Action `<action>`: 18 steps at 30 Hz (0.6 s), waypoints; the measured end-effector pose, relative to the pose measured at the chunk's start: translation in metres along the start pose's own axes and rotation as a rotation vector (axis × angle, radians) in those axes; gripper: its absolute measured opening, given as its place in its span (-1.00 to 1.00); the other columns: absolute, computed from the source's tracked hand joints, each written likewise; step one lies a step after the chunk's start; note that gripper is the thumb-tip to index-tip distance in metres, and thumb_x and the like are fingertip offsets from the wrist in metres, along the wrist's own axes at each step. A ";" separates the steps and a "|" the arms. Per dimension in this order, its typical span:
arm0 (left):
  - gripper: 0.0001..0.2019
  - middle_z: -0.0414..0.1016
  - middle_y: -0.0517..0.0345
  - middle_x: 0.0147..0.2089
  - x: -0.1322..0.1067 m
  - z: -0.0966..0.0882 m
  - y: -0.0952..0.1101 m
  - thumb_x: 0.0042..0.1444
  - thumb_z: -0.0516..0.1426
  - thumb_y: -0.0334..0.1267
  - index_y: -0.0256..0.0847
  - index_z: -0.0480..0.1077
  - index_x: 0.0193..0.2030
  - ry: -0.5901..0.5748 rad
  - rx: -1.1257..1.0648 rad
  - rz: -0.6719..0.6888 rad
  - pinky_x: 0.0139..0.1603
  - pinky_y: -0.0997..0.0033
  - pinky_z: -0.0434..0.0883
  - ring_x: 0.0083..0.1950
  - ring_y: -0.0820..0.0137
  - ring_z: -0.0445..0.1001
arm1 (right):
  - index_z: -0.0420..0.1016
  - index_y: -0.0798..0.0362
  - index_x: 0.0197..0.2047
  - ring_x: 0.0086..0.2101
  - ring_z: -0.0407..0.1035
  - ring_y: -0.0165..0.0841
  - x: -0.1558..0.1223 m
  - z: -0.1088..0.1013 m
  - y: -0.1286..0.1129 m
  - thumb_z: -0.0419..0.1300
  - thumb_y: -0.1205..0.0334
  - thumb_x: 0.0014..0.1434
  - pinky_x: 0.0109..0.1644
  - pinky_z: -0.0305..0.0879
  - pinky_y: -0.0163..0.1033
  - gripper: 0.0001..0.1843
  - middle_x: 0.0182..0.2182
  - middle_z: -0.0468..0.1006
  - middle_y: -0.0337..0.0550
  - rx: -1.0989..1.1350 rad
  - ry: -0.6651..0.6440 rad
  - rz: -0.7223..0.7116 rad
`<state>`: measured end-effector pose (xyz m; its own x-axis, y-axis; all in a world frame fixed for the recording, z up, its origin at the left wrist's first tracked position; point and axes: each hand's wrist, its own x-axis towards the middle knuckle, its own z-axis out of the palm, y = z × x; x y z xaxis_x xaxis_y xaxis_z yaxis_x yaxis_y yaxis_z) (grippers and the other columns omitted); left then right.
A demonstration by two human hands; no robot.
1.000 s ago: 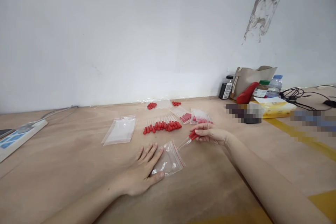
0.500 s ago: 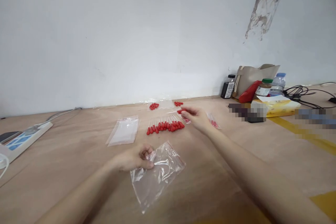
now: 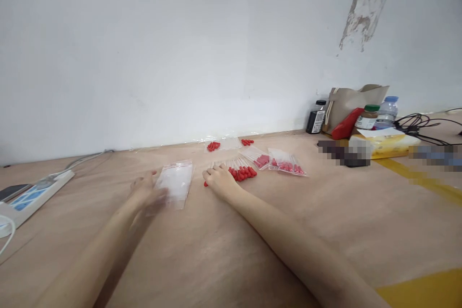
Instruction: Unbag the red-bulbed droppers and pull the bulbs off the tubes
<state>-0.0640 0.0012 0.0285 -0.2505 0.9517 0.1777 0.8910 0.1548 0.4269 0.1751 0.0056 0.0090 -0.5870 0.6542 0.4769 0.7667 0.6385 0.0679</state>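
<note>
My right hand (image 3: 221, 182) rests over the left end of a row of droppers with red bulbs (image 3: 245, 172), its fingers bent down and close together on them. One red bulb pokes out by the hand's left side; those under the palm are hidden. At the left edge of a stack of clear zip bags (image 3: 176, 180) is my left hand (image 3: 146, 189). Its fingers look spread, the thumb side is blurred over the bags, and nothing shows in its grasp. Two clear bags with red-bulbed droppers inside, a nearer bag (image 3: 287, 162) and a bag beside it (image 3: 258, 158), lie right of the row.
Against the wall lie more bagged red bulbs (image 3: 213, 146). A power strip (image 3: 39, 197) and a phone (image 3: 12, 192) are at the left. To the right stand a dark bottle (image 3: 316, 118), a beige bag (image 3: 346, 106), a jar (image 3: 368, 118), a tissue pack (image 3: 386, 144) and black cables (image 3: 418, 125).
My left hand has moved left and away to the bag stack, without the loose clear bag it held. My right hand has come left and down from holding a dropper onto the row.
</note>
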 end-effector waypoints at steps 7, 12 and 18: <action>-0.43 -0.24 0.07 0.34 -0.010 0.041 0.007 0.14 -0.25 0.08 -0.03 -0.11 0.27 -0.168 0.350 0.359 0.21 -0.02 -0.14 0.33 0.13 -0.29 | 0.45 0.10 -0.28 -0.18 0.26 -0.20 -0.005 0.000 0.004 0.04 0.31 0.12 -0.17 0.09 -0.12 -0.83 -0.32 0.53 -0.07 -0.033 -0.010 0.032; -0.37 -0.27 0.11 0.34 -0.010 0.047 0.003 0.09 -0.31 0.19 0.01 -0.14 0.27 -0.273 0.341 0.299 0.21 -0.05 -0.16 0.33 0.14 -0.28 | 0.47 0.03 -0.27 -0.16 0.22 -0.24 -0.034 -0.024 0.033 -0.04 0.10 0.19 -0.13 0.05 -0.11 -0.70 -0.23 0.48 -0.09 -0.022 0.041 0.121; -0.43 -0.11 0.07 0.32 -0.008 0.038 0.006 0.13 -0.29 0.14 0.00 0.06 0.21 -0.211 0.184 0.305 0.18 -0.16 -0.15 0.32 0.10 -0.18 | 0.39 0.09 -0.07 -0.13 0.24 -0.22 -0.116 -0.048 0.130 0.14 0.07 0.00 -0.06 0.09 -0.15 -0.57 -0.15 0.42 0.01 -0.002 0.069 0.463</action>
<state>-0.0424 0.0046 -0.0039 0.1019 0.9918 0.0775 0.9699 -0.1164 0.2139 0.3558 -0.0069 0.0044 -0.1642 0.8414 0.5149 0.9444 0.2849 -0.1644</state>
